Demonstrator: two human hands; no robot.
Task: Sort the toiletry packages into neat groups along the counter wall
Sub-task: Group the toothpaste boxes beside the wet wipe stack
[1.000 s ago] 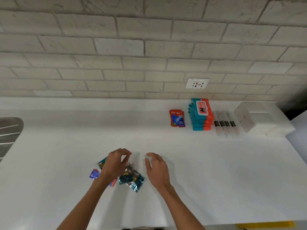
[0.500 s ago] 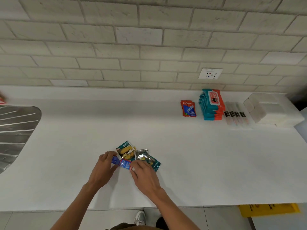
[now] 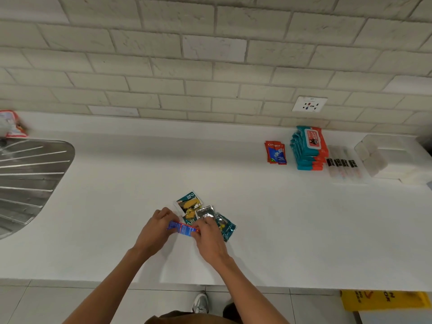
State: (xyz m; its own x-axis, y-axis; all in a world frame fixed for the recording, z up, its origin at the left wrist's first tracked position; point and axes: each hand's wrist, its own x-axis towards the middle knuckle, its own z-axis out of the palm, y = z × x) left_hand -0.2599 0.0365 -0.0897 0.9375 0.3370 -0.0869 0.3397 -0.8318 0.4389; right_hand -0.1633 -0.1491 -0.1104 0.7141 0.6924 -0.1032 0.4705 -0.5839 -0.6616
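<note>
Counter, front middle:
- Your left hand [image 3: 156,232]: fingers curled, pinching the left end of a red-blue sachet [image 3: 182,228].
- Your right hand [image 3: 209,239]: fingers curled over the same sachet's right end. The sachet spans the gap between your hands, low over the counter [image 3: 280,230]; whether it touches the surface cannot be told.
- Loose pile just behind your hands: teal sachets [image 3: 189,202] with yellow print, one silver sachet [image 3: 205,211] lying on top, and another teal one [image 3: 226,228] partly under your right hand.

Counter, along the wall, right side, left to right:
- Toothpaste sachets [image 3: 275,152], red and blue, a small group.
- Wipes [image 3: 308,148], a teal and orange stack, just beside them.
- Toothbrushes [image 3: 343,164] in clear wrap, side by side.
- Clear box [image 3: 385,155] at the far right.

Elsewhere:
- Socket [image 3: 309,104] on the brick wall above the wipes.
- Steel drainer [image 3: 30,181] at the left edge.
</note>
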